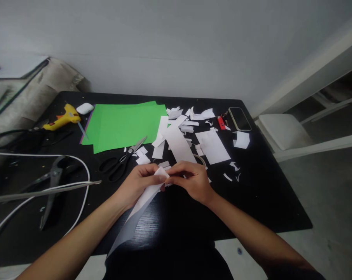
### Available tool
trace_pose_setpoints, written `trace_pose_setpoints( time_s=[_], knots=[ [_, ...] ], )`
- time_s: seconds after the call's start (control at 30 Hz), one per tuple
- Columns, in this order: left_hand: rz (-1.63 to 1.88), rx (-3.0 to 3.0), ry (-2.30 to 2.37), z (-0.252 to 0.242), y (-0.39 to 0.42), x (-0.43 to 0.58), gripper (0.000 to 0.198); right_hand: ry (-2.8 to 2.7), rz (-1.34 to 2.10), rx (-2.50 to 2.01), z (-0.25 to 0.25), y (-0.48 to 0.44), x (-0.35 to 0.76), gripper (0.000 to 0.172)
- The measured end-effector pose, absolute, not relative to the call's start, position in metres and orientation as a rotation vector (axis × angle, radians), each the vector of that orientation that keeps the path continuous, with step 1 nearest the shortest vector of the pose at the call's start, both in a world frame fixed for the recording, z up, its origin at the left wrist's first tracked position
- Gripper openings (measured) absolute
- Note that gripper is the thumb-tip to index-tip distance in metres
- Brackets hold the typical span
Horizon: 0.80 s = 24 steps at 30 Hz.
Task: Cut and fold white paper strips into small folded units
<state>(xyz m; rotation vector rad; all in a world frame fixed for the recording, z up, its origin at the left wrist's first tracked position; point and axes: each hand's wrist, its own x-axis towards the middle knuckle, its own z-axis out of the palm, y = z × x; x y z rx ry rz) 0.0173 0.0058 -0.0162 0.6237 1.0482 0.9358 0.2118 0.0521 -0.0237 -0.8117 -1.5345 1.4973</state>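
Note:
A long folded strip of white paper (143, 204) runs from both hands down toward the person's body. My left hand (139, 182) is closed on it near its upper end, thumb on top. At the tip of that strip, my right hand (192, 181) pinches the paper's edge between thumb and fingers. White paper strips and scraps (177, 142) lie on the black table just beyond the hands. Open-bladed black scissors (123, 159) rest to the left of my left hand.
Green sheets (126, 126) lie at the back, beside a yellow glue gun (67, 118). Larger shears (53, 182) and a white cable (87, 171) are at the left. A phone (239, 119) and a red object (221, 123) sit at the back right of the table (260, 194).

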Motion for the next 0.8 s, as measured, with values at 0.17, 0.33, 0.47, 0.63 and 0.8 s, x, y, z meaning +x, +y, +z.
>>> trace_pose_setpoints(
  time_s=[0.17,0.33,0.47,0.63,0.8],
  knots=[
    [0.921,0.618,1.023,-0.0166,0.0051,0.0168,0.017,-1.546,1.489,-0.787,-0.0255,0.0515,0.2124,0.014],
    [0.905,0.613,1.003,-0.0174,0.0058,0.0168,0.016,-1.532,1.503,-0.763,-0.0274,0.0509,0.2122,0.014],
    [0.894,0.604,0.998,-0.0183,0.0062,0.0166,0.015,-1.537,1.506,-0.745,-0.029,0.0509,0.2122,0.014],
    [0.889,0.597,1.011,-0.0178,0.0063,0.0159,0.016,-1.555,1.486,-0.72,-0.0296,0.0506,0.2122,0.013],
    [0.875,0.59,1.031,-0.0161,0.0063,0.016,0.017,-1.579,1.436,-0.701,-0.0318,0.0508,0.2118,0.013]
  ],
)
